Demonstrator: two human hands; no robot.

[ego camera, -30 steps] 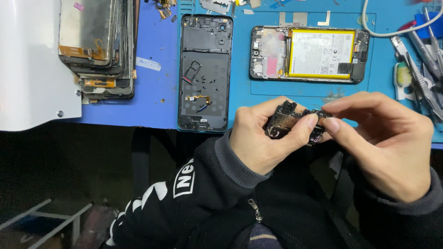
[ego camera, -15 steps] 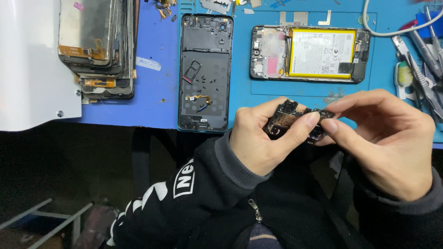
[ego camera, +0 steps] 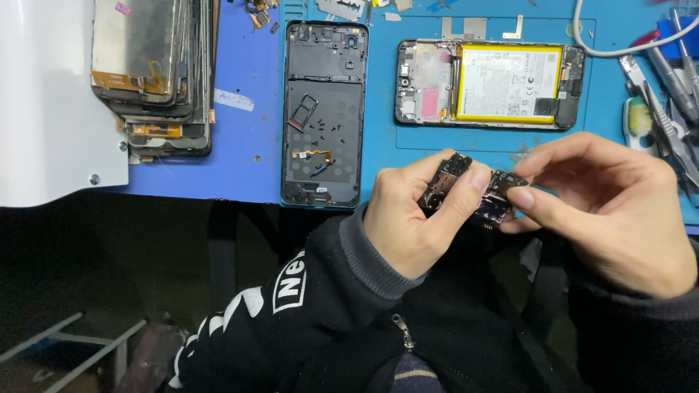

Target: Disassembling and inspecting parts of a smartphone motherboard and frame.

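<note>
Head view looks down on a blue work mat (ego camera: 247, 156) at the edge of a bench, and both hands meet just off the mat's near edge. Between them is a small dark circuit board (ego camera: 473, 193), held in the air, close in front of the mat and not touching it. The left hand (ego camera: 415, 218) pinches the board's left end, thumb pressed on top and fingers curled under it. The right hand (ego camera: 611, 211) closes thumb and forefinger on the board's right end; the other fingers are curled loosely and hold nothing. The board's long axis runs left to right, roughly along the mat's near edge, so each hand has one end and neither is clearly nearer than the other.

On the mat, straight beyond the left hand, an empty black phone frame (ego camera: 322, 113) lies lengthwise away from the person. To the right of that frame, an opened phone with a yellow battery (ego camera: 489, 84) lies crosswise. At the mat's far left sits a stack of phone screens (ego camera: 153, 73), and at its right edge several metal tools (ego camera: 666, 94).
</note>
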